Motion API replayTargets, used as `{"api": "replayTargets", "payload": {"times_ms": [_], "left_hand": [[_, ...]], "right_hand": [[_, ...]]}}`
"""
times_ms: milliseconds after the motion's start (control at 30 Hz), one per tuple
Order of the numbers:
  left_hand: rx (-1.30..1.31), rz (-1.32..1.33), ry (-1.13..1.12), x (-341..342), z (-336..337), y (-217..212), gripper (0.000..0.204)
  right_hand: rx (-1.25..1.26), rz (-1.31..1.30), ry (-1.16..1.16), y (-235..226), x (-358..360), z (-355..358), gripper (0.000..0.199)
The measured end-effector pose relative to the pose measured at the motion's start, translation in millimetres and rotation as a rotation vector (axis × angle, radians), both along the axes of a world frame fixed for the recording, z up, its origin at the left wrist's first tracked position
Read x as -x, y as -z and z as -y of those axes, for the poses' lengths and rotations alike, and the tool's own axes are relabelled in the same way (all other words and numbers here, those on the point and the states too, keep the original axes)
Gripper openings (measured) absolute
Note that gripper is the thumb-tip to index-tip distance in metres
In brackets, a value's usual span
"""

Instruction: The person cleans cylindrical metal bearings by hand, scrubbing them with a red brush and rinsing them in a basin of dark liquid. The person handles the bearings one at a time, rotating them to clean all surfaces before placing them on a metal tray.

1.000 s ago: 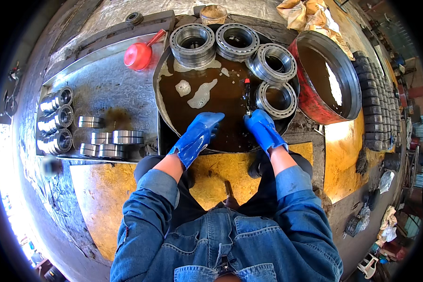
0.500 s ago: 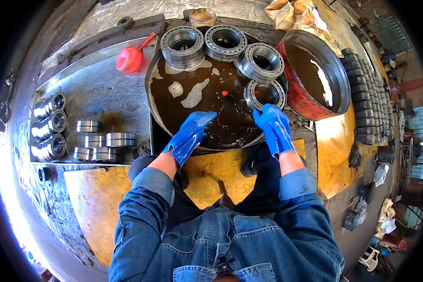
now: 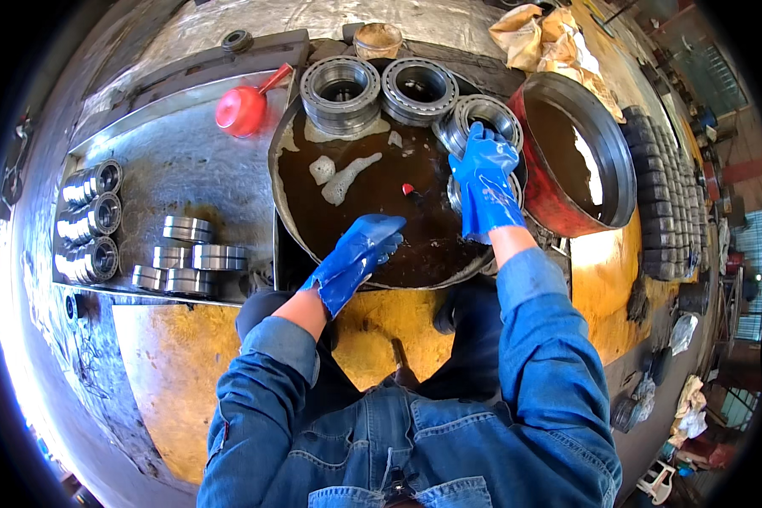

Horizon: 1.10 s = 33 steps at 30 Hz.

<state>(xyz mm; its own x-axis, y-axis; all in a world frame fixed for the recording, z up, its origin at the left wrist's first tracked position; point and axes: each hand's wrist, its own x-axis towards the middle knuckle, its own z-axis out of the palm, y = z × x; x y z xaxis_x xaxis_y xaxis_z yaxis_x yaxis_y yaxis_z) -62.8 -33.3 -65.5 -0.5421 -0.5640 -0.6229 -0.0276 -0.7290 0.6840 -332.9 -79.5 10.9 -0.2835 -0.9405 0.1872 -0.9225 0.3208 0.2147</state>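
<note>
My left hand (image 3: 360, 254), in a wet blue rubber glove, hovers over the near left part of a round tub (image 3: 279, 196) of dark brown liquid. Its fingers are stretched out and hold nothing. My right hand (image 3: 487, 173), gloved alike, is at a large steel roller bearing (image 3: 481, 112) by the tub's right rim, fingers bent over its near edge into the bore. Beneath that hand a lower bearing (image 3: 455, 193) is mostly hidden. Two more bearings stand at the far rim, a taller one (image 3: 340, 93) and another (image 3: 419, 89). A small red object (image 3: 408, 189) and pale foam (image 3: 347, 179) show in the liquid.
On the left, a metal tray (image 3: 173, 161) bears a red dipper (image 3: 242, 111), bearings lying on their sides (image 3: 93, 222) and several shiny rings (image 3: 220, 256). A red drum (image 3: 538, 182) of liquid adjoins the tub, with dark stacked parts (image 3: 656, 195) beyond.
My right hand has moved away from me, from the near right bearing to the one beyond it. My left hand stays over the tub, its fingers shifted slightly. The whole view has shifted a little.
</note>
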Motion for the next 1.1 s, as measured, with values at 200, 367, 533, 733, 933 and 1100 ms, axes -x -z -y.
{"api": "replayTargets", "payload": {"times_ms": [200,367,533,733,933,1100], "left_hand": [[0.009,0.06,-0.017,-2,5,-11,0.048],[-0.01,0.01,0.009,5,5,-21,0.053],[-0.046,-0.106,0.051,23,7,-37,0.053],[-0.137,-0.555,-0.111,51,13,-40,0.049],[0.506,-0.567,-0.074,-3,21,-6,0.043],[0.344,-0.386,0.016,-46,-2,-81,0.046]], "right_hand": [[-0.23,0.25,0.13,8,13,36,0.056],[-0.16,0.255,-0.03,20,17,7,0.054],[-0.185,0.402,-0.105,-3,-9,-36,0.057],[-0.367,1.329,0.217,-128,-86,-71,0.059],[-0.184,1.557,0.161,-72,-132,-89,0.055],[-0.136,1.874,0.323,-1,-145,-94,0.062]]}}
